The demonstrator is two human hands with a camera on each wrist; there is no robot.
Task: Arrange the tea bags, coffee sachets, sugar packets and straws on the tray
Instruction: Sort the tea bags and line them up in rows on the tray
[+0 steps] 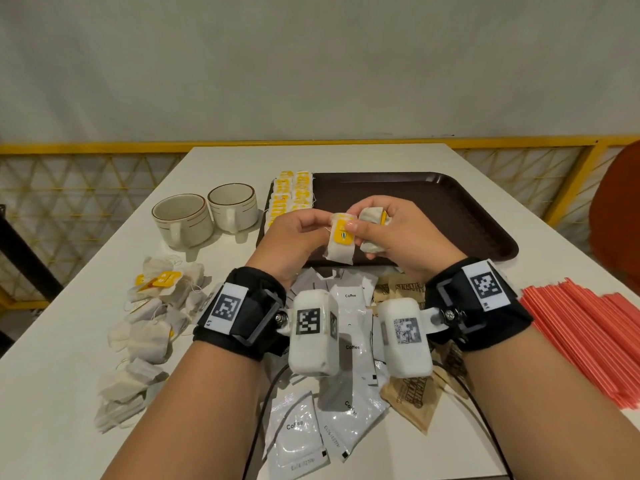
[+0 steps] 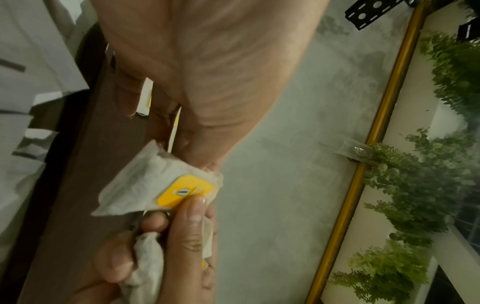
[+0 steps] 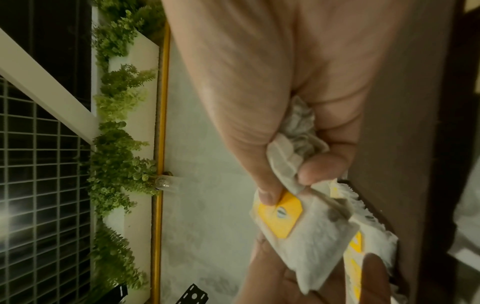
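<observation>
1. We find one tea bag with a yellow tag held in the air over the near edge of the brown tray, between the two hands.
2. The left hand has its fingers curled against the bag's left side. The head view does not show us how firmly it grips.
3. The right hand pinches the bag at its yellow tag with thumb and fingertip; the wrist views confirm the thumb pressed on the tag.
4. The same right hand also holds a crumpled bundle of tea bags in its curled fingers, just right of the pinched bag.
5. On the tray's far left corner lie two rows of tea bags, tags up, touching one another.
6. A loose heap of tea bags lies on the white table, left of the left wrist.
7. Coffee sachets lie under and between the wrists; brown sugar packets lie just right of them.
8. A bed of red straws lies at the table's right edge.
9. Two cups stand just left of the tray.
</observation>
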